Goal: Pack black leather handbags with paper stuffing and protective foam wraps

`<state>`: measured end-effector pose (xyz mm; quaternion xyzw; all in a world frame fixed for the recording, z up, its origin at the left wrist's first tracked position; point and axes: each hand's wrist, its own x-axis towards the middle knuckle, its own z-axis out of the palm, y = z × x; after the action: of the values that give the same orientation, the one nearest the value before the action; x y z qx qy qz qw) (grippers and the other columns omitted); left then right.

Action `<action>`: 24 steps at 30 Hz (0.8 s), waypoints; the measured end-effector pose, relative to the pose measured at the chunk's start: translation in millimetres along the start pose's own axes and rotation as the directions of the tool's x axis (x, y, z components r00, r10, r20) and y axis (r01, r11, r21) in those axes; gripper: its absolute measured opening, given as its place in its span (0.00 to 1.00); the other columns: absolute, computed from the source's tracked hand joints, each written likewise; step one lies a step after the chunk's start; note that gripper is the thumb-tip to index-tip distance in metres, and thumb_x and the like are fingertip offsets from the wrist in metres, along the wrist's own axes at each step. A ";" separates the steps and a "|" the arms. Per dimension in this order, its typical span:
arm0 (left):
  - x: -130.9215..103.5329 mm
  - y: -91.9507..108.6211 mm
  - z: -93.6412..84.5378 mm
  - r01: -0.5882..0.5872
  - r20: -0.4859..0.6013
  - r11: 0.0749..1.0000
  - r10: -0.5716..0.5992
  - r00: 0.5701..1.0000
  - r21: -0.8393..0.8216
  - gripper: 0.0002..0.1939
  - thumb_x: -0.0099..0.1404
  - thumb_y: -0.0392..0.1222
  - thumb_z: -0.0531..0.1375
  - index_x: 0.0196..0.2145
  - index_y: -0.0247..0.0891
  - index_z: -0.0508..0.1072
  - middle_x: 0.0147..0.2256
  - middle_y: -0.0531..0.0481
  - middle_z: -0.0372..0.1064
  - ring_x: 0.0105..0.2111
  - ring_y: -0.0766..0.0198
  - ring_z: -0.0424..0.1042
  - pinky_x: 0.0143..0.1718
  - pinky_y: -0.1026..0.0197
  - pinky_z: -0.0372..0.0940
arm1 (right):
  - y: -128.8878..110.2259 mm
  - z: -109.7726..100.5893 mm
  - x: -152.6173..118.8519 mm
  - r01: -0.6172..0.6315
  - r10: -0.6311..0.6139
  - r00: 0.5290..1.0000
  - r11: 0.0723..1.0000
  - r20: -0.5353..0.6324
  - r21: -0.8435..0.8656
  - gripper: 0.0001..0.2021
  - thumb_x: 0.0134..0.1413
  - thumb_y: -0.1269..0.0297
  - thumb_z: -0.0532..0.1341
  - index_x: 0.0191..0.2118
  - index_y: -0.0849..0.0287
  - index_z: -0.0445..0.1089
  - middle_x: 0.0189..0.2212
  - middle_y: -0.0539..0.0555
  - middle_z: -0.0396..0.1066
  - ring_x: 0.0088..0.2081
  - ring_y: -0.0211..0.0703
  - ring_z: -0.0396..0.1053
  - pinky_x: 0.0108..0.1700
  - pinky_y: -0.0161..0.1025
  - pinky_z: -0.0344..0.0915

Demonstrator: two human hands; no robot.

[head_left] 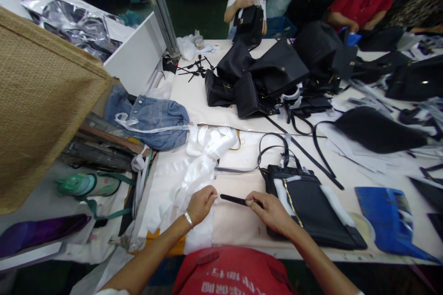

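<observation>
Head-worn camera view, looking down at a cream desk (pixel 238 233). At the centre of the frame, slightly below the middle, a narrow black strap piece (pixel 233 199) is held above the desk. Its right end is clamped between the thumb and fingers of the right hand (pixel 266 208). Its long axis runs nearly level across the frame, dipping slightly to the right, and its free end points left, straight at the left hand (pixel 202 203). That hand is just beside the free end, apart from it by a small gap; its fingers are curled in, thumb and forefinger seemingly together, though whether they pinch anything thin cannot be told. White plastic wrapping (pixel 199 173) lies behind the left hand; a black zippered backpack (pixel 314 209) lies right of centre, partly behind the right forearm.
</observation>
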<state>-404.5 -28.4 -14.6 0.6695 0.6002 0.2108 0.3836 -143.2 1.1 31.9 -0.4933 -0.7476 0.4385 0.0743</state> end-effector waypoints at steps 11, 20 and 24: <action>0.9 4.2 0.3 -0.010 0.012 0.999 0.010 1.000 -0.039 0.10 0.65 0.42 0.49 0.31 0.39 0.66 0.28 0.53 0.65 0.30 0.64 0.64 0.33 0.63 0.56 | 1.4 2.1 1.4 -0.026 0.029 0.997 0.999 0.070 -0.048 0.14 0.59 0.57 0.49 0.36 0.57 0.70 0.26 0.50 0.70 0.30 0.41 0.67 0.32 0.33 0.54; 4.2 -6.6 9.0 0.192 0.224 0.879 -0.100 0.969 -0.437 0.09 0.59 0.40 0.57 0.39 0.38 0.66 0.27 0.56 0.62 0.27 0.68 0.62 0.30 0.65 0.56 | -0.4 -11.0 1.9 -0.023 0.037 0.994 0.991 0.107 -0.129 0.14 0.58 0.58 0.50 0.37 0.56 0.70 0.26 0.51 0.72 0.30 0.41 0.68 0.32 0.33 0.55; 6.6 -10.9 11.3 0.251 0.276 0.824 -0.120 0.953 -0.509 0.17 0.54 0.38 0.62 0.42 0.38 0.67 0.32 0.54 0.63 0.31 0.68 0.63 0.34 0.65 0.58 | -1.7 -13.6 4.0 -0.036 0.054 0.991 0.989 0.123 -0.143 0.14 0.58 0.58 0.50 0.36 0.57 0.71 0.27 0.53 0.73 0.30 0.42 0.68 0.33 0.33 0.55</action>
<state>-401.8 -25.2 -31.0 0.4926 0.5306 0.2523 0.6420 -139.0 12.0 40.0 -0.4852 -0.7684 0.4169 -0.0182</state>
